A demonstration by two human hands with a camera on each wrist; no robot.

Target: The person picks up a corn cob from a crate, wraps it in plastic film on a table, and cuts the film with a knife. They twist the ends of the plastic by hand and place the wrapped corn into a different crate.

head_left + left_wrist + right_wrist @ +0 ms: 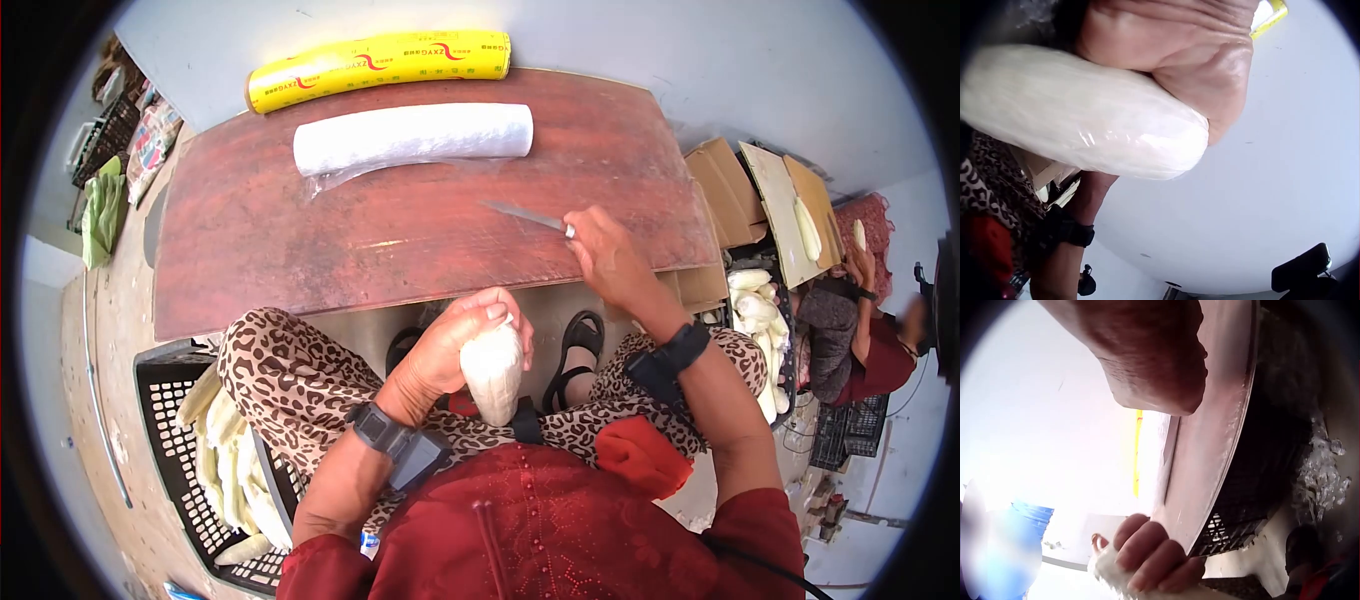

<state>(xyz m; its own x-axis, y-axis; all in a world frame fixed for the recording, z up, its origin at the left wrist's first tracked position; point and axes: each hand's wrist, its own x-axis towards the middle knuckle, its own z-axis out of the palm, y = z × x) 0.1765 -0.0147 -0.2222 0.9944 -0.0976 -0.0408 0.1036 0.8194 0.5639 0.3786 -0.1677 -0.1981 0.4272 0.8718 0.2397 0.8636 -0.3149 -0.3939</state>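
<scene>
In the head view the left hand [465, 335] grips the top of a long pale vegetable [492, 375], which hangs over the lap. Clear film shines tightly around the vegetable [1091, 119] in the left wrist view, with the left hand [1179, 53] against its side. Over the table's right part, the right hand [608, 258] curls round the handle of a knife [525, 214], blade pointing left. The right wrist view shows part of the right hand [1154, 362] but no knife; below it, the left hand's fingers [1157, 556] wrap the vegetable.
A white film roll [415, 138] and a yellow printed roll [380, 70] lie on the reddish table [420, 230]. Black crates of pale vegetables stand at left [165, 440] and right [788, 375]. Cardboard [722, 190] stands beside the table; another person [880, 350] sits far right.
</scene>
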